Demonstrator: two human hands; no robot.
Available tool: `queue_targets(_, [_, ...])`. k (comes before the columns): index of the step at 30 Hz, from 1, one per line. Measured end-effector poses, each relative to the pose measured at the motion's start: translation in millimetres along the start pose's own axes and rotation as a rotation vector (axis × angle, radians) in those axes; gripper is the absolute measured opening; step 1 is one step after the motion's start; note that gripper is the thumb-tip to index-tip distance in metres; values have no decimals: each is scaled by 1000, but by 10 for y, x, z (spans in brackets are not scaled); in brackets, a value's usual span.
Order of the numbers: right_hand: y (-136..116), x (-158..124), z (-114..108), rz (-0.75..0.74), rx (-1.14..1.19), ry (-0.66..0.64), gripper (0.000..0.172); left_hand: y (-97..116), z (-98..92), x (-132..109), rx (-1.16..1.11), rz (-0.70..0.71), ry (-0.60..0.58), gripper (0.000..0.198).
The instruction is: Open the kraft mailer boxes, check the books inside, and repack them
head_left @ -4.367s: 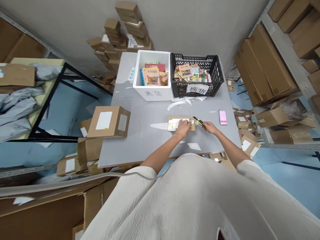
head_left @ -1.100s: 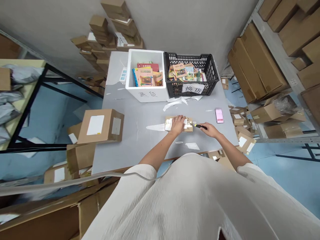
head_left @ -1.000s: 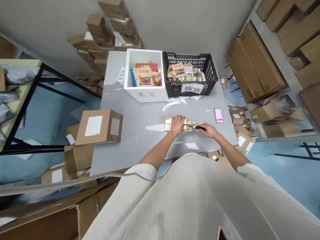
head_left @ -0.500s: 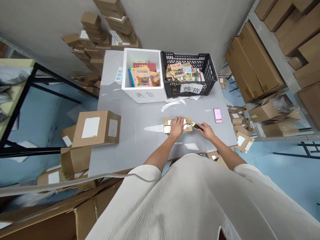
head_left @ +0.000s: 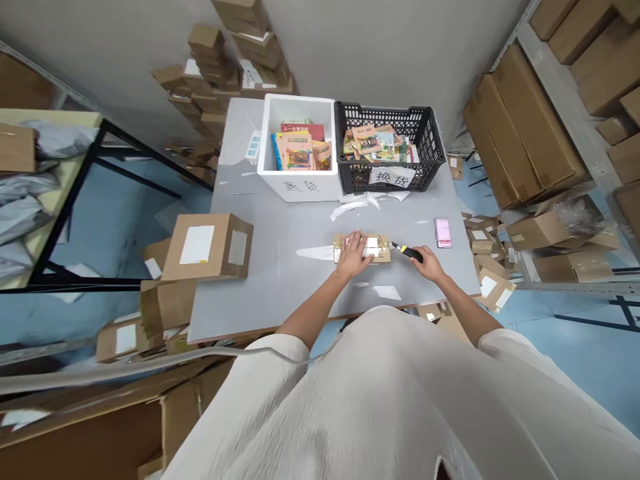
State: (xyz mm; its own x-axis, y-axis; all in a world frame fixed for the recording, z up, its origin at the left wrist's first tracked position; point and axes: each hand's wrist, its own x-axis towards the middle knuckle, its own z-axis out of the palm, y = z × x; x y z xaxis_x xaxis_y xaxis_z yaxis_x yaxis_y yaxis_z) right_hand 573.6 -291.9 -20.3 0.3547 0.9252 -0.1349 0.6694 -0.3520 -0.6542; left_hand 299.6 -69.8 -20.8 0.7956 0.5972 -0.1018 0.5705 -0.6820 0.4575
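Parcel [head_left: 381, 245], small, flat and made of cardboard with a white label, lies on the grey bench [head_left: 280, 280] directly under the left hand [head_left: 351, 256]. That hand's grip is wide open, palm down, with the fingers spread flat over the parcel's left half, resting on it rather than clasping it. Just to the right of it, the right hand [head_left: 429, 265] has its grip closed around the black handle of a knife [head_left: 406, 250]. The knife's yellow front end points left toward the parcel's right edge. Whether the blade touches the cardboard is too small to tell. A little beyond the right grip, farther out on the bench, lies a pink pad [head_left: 443, 233]. Farther ahead of both hands stand a white box [head_left: 300, 188] and a black crate [head_left: 434, 150], side by side, each holding colourful booklets [head_left: 297, 150]. White paper scraps [head_left: 350, 207] lie between these and the parcel. Well to the left of the left grip, a larger cardboard box [head_left: 207, 245] sits at the bench's edge.
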Motion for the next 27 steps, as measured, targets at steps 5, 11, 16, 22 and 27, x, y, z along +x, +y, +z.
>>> queue_targets(5, [-162, 112, 157, 85, 213, 43, 61, -320, -80, -330, -33, -95, 61, 95])
queue_targets(11, [-462, 262, 440, 135, 399, -37, 66, -444, -9, -531, -195, -278, 151, 81])
queue_targets(16, [-536, 291, 441, 140, 400, -2, 64, -365, -53, -466, -308, -330, 169, 72])
queue_targets(22, [-368, 325, 360, 217, 418, 95, 67, -245, -89, -268, -343, -393, 105, 62])
queue_targets(27, [-231, 304, 448, 242, 464, 115, 68, -222, 12, -184, -458, -402, 109, 75])
